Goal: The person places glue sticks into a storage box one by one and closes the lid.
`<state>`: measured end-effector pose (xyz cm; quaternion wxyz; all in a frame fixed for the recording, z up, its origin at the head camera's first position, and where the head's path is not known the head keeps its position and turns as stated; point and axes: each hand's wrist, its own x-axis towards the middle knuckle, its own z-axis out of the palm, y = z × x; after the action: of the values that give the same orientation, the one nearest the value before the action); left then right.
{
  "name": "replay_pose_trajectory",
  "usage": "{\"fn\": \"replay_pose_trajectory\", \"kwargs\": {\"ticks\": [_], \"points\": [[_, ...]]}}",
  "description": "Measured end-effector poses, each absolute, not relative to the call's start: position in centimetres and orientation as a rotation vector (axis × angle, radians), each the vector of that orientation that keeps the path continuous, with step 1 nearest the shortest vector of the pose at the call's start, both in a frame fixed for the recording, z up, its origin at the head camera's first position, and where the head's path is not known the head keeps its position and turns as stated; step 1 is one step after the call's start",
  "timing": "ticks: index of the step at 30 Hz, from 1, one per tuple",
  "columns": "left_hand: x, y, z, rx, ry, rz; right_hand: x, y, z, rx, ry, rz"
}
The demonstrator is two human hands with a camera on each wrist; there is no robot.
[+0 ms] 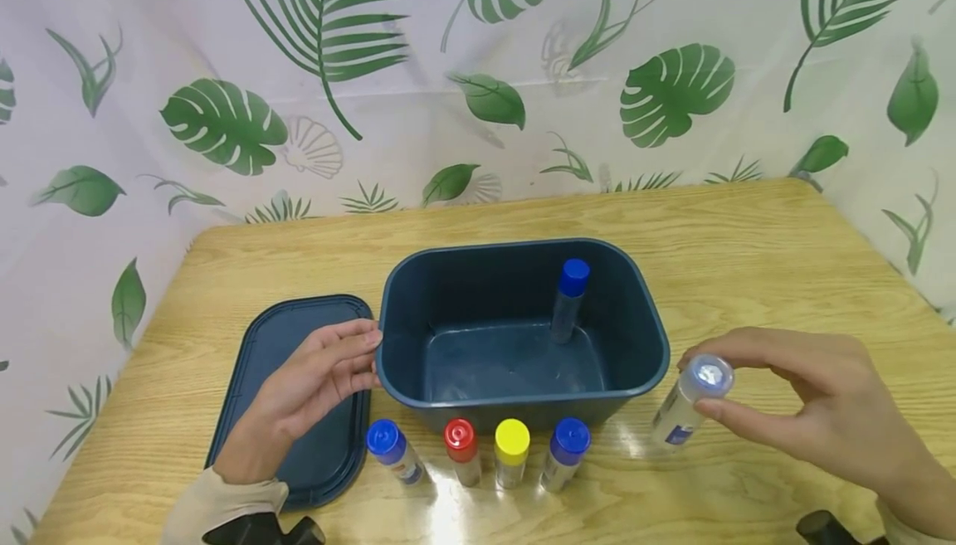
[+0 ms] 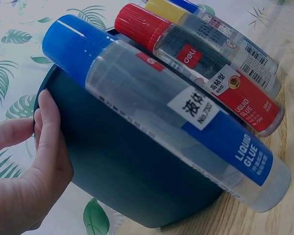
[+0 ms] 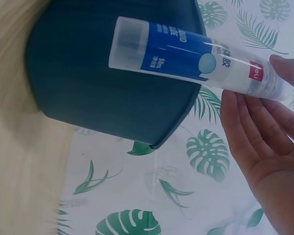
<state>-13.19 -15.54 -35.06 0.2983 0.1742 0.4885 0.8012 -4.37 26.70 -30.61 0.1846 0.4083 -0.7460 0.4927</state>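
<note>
The far edge of the table [image 1: 754,255] runs behind the box [image 1: 478,296]; the left hand [image 1: 314,379], grip loose, touches the box's left side, over the lid [image 1: 329,462]; two blue-capped bottles [image 1: 388,443], one red-capped bottle [image 1: 463,450] and one yellow-capped bottle [image 1: 511,450] line its front; a third blue-capped bottle [image 1: 571,292] stands inside; lower right, the right hand [image 1: 829,412] pinches one clear-topped bottle [image 1: 678,415].

R hand [image 3: 267,147] pinches one end of clear btl [image 3: 181,56] w/ blue label, thumb opp. fingers. Btl's other end overlaps dk teal bin [image 3: 103,98] behind. Pale worktop [image 3: 19,161] at L, wht leaf-print cloth [image 3: 137,186] btm & R.
</note>
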Motion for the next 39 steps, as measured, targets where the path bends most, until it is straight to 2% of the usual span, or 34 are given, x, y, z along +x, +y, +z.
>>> {"fn": "replay_pose_trajectory", "kwargs": {"ticks": [33,39], "points": [[-13.1,-15.5,-35.1,0.468,1.269,2.146,-5.4,27.8,-29.1,1.172,-2.087,1.306],[-13.1,-15.5,-35.1,0.458,1.266,2.149,-5.9,27.4,-28.5,1.240,-2.004,1.434]]}}
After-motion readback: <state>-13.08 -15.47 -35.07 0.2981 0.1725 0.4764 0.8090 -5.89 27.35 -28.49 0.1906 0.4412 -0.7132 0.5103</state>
